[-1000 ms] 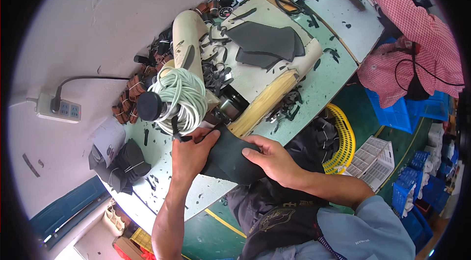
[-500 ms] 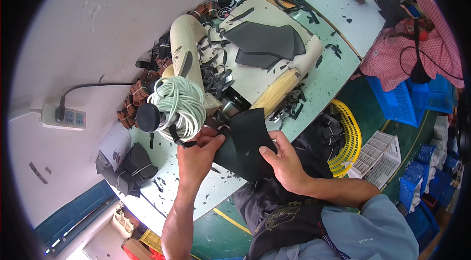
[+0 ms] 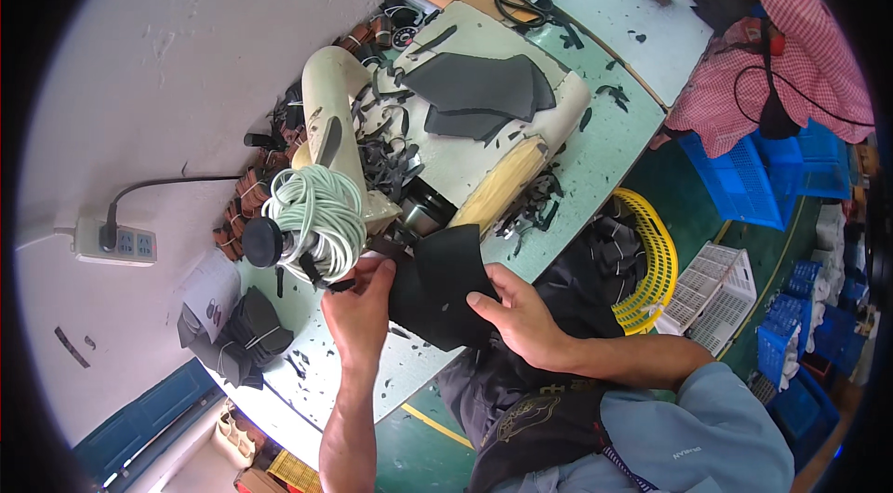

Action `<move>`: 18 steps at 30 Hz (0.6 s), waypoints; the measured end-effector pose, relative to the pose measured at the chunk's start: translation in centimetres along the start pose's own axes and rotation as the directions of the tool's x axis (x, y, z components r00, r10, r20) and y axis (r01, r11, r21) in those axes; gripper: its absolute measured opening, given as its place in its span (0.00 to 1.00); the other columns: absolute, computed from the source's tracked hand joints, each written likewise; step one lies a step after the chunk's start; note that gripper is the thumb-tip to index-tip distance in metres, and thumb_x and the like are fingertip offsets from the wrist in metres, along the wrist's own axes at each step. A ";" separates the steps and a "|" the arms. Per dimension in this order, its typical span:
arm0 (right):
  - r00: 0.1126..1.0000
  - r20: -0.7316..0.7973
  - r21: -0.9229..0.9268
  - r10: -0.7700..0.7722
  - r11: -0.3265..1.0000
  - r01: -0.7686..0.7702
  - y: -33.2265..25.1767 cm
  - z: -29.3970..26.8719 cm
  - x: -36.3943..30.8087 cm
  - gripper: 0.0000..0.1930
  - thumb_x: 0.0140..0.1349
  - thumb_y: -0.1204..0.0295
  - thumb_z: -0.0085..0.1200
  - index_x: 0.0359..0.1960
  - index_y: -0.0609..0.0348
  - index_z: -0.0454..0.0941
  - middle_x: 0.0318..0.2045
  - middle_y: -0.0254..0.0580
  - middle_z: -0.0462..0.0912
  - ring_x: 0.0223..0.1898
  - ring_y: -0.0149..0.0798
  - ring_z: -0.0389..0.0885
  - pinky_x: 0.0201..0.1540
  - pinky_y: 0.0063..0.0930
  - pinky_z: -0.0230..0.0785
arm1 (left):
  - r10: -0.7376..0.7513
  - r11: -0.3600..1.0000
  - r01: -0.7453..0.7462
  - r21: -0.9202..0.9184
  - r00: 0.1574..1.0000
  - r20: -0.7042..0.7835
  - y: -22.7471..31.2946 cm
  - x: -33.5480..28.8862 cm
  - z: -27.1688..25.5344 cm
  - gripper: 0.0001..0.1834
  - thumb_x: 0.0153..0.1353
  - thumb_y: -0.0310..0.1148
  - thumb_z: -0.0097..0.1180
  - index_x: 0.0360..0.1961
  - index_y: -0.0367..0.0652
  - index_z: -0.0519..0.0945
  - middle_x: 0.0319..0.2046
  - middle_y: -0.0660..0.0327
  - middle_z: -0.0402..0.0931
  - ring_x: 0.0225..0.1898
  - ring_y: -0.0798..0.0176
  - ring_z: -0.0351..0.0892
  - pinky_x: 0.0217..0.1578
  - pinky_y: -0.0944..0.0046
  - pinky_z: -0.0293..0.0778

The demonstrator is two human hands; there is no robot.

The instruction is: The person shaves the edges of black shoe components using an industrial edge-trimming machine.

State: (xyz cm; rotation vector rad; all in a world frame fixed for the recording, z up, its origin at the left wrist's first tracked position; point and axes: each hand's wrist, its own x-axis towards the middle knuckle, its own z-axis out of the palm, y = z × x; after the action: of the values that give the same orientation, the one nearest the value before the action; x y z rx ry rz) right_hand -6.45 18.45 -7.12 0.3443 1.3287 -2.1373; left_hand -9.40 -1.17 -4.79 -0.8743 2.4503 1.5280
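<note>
Scissors (image 3: pixel 517 2) behind the sewing machine (image 3: pixel 339 153), yellow basket (image 3: pixel 648 260) right.

At your twelve o'clock lie black scissors (image 3: pixel 521 2); a white power strip (image 3: pixel 116 243) sits at nine, a yellow basket (image 3: pixel 651 260) at three, blue crates (image 3: pixel 744 179) beyond.
</note>
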 end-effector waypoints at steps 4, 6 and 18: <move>1.000 0.002 0.072 -0.009 0.997 0.009 -0.1 0.3 0.1 0.15 0.67 0.78 0.48 0.54 0.67 0.68 0.47 0.38 0.76 0.49 0.26 0.72 0.53 0.23 0.65 | 0.024 1.000 -0.024 -0.017 1.000 0.013 0.7 0.5 0.8 0.07 0.58 0.28 0.63 0.32 0.35 0.81 0.24 0.65 0.79 0.25 0.77 0.72 0.27 0.75 0.67; 1.000 -0.028 0.128 -0.001 0.992 0.005 -0.1 -0.2 0.1 0.15 0.66 0.79 0.48 0.55 0.67 0.68 0.48 0.38 0.76 0.50 0.27 0.72 0.55 0.24 0.65 | 0.011 0.995 -0.006 -0.104 0.999 0.049 0.8 0.6 2.0 0.08 0.58 0.29 0.64 0.33 0.33 0.81 0.25 0.62 0.80 0.26 0.75 0.74 0.28 0.73 0.69; 0.995 0.092 -0.101 -0.046 0.993 0.056 -1.9 -1.4 0.1 0.24 0.61 0.74 0.59 0.58 0.61 0.69 0.50 0.44 0.77 0.51 0.28 0.74 0.51 0.27 0.71 | 0.170 0.985 -0.148 -0.084 0.842 0.513 -0.3 -4.5 -2.3 0.20 0.58 0.23 0.56 0.54 0.36 0.76 0.45 0.49 0.79 0.45 0.56 0.81 0.46 0.63 0.74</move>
State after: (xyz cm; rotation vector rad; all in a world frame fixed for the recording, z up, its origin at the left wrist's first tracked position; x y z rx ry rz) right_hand -7.81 20.25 -6.43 0.1726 1.4037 -2.0906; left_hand -5.09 -1.36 -2.16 -0.2083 2.1306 1.6081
